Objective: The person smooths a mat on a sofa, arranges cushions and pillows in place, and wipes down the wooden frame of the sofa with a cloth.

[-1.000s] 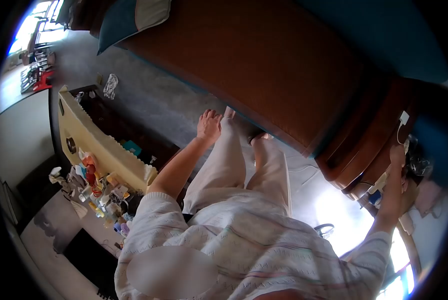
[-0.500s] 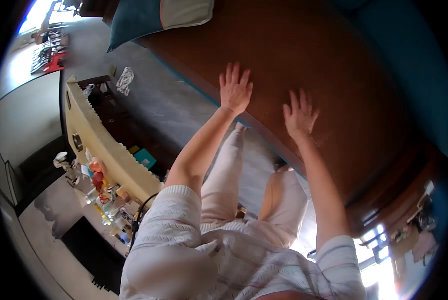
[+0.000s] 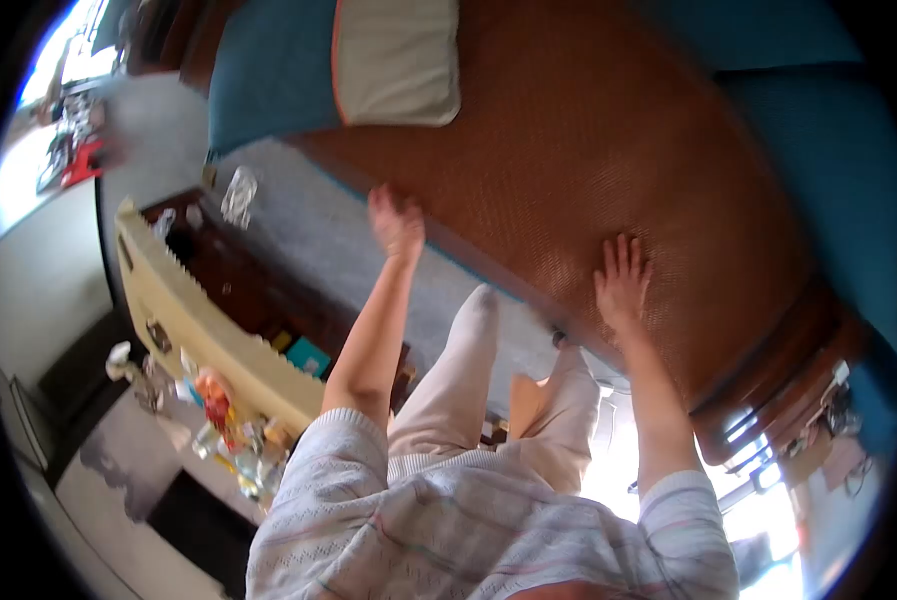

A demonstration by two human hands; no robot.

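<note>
At nine to seven o'clock, one bench (image 3: pixel 238 357) under a yellow cloth carries a jumble of small things (image 3: pixel 233 425), too crowded to count. One teal box (image 3: pixel 308 357) sits just beside it. At ten, one crumpled wrapper (image 3: pixel 238 197) lies on the grey floor (image 3: pixel 303 215). At eleven, one teal-and-cream cushion (image 3: pixel 333 75) overlaps the brown mat (image 3: pixel 578 160), which covers the seat from eleven round to three. Two hands: the left hand (image 3: pixel 396 225), blurred and open, is at the mat's near edge, touch unclear; the right hand (image 3: pixel 623 285) is open, fingers spread on the mat. Two legs (image 3: pixel 458 385) fill the gap between bench and seat. Teal backrest (image 3: pixel 818 150) at two; wooden armrest (image 3: pixel 783 365) at four.
</note>
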